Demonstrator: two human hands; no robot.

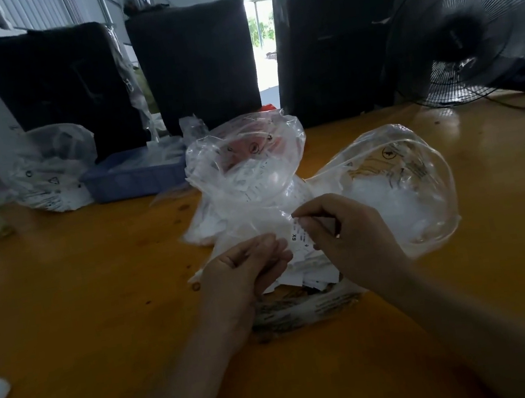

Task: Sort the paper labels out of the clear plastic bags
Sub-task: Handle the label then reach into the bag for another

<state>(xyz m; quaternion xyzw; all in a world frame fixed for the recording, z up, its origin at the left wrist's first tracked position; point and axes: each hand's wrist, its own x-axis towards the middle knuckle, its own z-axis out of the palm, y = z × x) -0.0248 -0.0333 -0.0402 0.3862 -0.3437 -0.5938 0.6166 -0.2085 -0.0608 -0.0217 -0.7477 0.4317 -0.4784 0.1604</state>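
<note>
Two hands meet over the orange-brown wooden table (pixel 65 294), and between them you hold a small white paper label (pixel 298 244) printed with "SX"; the smaller print below it is too blurred to read. Your right hand (pixel 344 238) pinches the label's upper edge with curled fingertips. Your left hand (pixel 247 268) has its fingers curled at the label's left edge, with thin clear film gathered under them; whether they grip the paper, the film or both, you cannot tell.

Just behind the label stands a crumpled clear plastic bag (pixel 246 167) with more white labels inside, their number hidden by folds and glare. Right of the label a second clear plastic bag (pixel 414 184), puffed out, holds a white mass that cannot be made out. Directly below the label lies a loose heap of white paper labels (pixel 312 277) on a printed flat plastic bag (pixel 304 311), partly covered by your wrists.

Far left of the label sit a third filled clear bag (pixel 51 171) and a blue plastic tray (pixel 130 180); the tray's contents are unclear. Three dark upright panels (pixel 195 63) block the background, and a black cage fan (pixel 467 31) is cut off at the right edge.
</note>
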